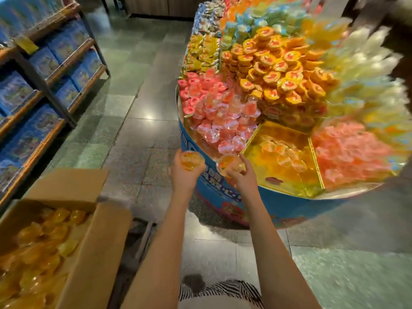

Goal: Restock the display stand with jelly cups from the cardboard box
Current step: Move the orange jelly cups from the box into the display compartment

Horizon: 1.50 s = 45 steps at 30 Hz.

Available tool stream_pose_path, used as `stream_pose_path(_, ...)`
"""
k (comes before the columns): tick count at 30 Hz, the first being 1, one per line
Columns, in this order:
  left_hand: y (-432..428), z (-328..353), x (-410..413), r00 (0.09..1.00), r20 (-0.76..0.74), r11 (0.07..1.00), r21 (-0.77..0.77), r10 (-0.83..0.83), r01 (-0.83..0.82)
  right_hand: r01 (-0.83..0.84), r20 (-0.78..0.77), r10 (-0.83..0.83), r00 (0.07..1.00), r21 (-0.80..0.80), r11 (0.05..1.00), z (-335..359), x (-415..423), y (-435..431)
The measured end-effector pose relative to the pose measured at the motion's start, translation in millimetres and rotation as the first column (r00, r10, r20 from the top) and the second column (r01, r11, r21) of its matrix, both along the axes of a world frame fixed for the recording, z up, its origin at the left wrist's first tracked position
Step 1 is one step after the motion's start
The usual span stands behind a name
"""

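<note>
Both hands first: our left hand point(186, 172) is closed around an orange jelly cup point(192, 160), and our right hand point(242, 175) grips a second jelly cup point(229, 165), both raised just short of the display stand point(223, 197). Going by size, that stand is largest, its far tiers blurred and its right edge smeared. Next comes the cardboard box point(93, 237) at lower left, cut off by the frame, its orange cups hard to tell apart. Smaller still, the gold compartment point(287, 134) holds a few orange cups; their count is unclear.
</note>
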<state>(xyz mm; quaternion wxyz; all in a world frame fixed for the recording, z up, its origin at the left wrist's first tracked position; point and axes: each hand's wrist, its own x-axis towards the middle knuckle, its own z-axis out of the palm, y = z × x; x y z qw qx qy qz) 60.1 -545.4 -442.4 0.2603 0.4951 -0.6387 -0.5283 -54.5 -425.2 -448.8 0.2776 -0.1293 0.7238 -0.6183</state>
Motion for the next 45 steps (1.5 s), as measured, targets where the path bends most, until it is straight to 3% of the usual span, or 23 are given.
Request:
stream_pose_path(9,94,-13,-99,0.972,0.155,0.982,-0.046,-0.177,0.186,0.117,0.030,-0.120,0.992,0.087,0.989,-24,-86,101)
stream_pose_path(19,117,-29,-187,0.892,0.285,0.924,-0.047,-0.351,0.379,0.246,0.092,-0.260,0.961,0.143,0.959,-54,-160,136)
stream_pose_path(27,77,-72,-273,0.810,0.390,0.867,-0.054,-0.438,0.495,0.127,-0.005,-0.130,0.992,0.246,0.961,-77,-241,101)
stream_pose_path(30,55,-99,-304,0.736,0.475,0.801,-0.100,-0.483,0.590,0.056,0.013,-0.064,0.998,0.333,0.941,-103,-272,81)
stream_pose_path(33,34,-127,-329,0.611,0.589,0.674,-0.147,-0.529,0.724,-0.004,0.030,-0.007,1.000,0.360,0.933,-131,-295,63)
stream_pose_path(38,11,-168,-354,0.368,0.758,0.400,-0.155,-0.538,0.903,0.100,0.102,-0.146,0.984,0.363,0.927,-184,-309,39)
stream_pose_path(41,2,-189,-362,0.309,0.800,0.341,-0.140,-0.514,0.930,0.161,0.179,-0.230,0.957,0.331,0.930,-207,-303,28)
stream_pose_path(45,-1,-212,-368,0.297,0.814,0.344,-0.128,-0.498,0.930,0.210,0.254,-0.285,0.924,0.286,0.935,-221,-307,14)
